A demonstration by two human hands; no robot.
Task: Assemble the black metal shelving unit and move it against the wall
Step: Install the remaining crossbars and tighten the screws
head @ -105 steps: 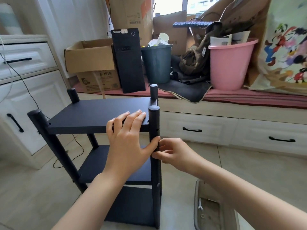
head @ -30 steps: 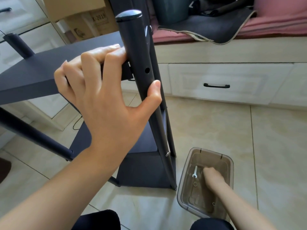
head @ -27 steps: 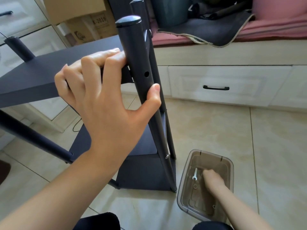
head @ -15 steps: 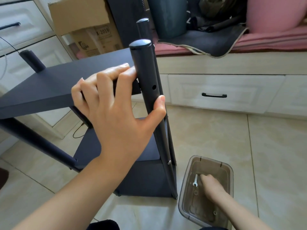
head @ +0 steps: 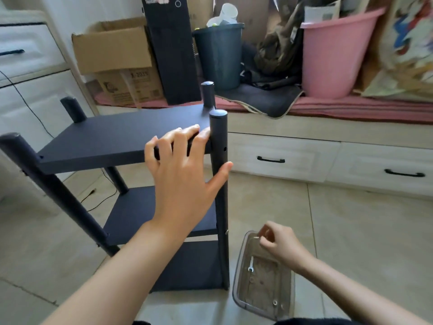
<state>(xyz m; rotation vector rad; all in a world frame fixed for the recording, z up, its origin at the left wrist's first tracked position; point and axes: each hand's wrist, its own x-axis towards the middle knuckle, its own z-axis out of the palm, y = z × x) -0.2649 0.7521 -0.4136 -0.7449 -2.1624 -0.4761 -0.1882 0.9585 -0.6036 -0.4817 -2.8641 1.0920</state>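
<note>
The black metal shelving unit (head: 112,141) stands on the tiled floor with three shelves and four round posts. My left hand (head: 185,174) grips the front edge of the top shelf, thumb pressed against the near right post (head: 220,184). That post has an open hole just below its cap. My right hand (head: 278,242) hovers above the clear plastic parts box (head: 241,287), fingers pinched on a small pale part, probably a screw. A small wrench (head: 250,265) and washers lie in the box.
White drawer cabinets run along the left and under the window bench. On the bench stand a cardboard box (head: 112,48), a black PC tower (head: 171,50), a dark bin (head: 220,52) and a pink bucket (head: 332,55). A black cable (head: 28,102) trails down the left.
My right hand has come up out of the parts box, pinching a small part. The view has tilted up and my left hand keeps hold of the top shelf and post.
</note>
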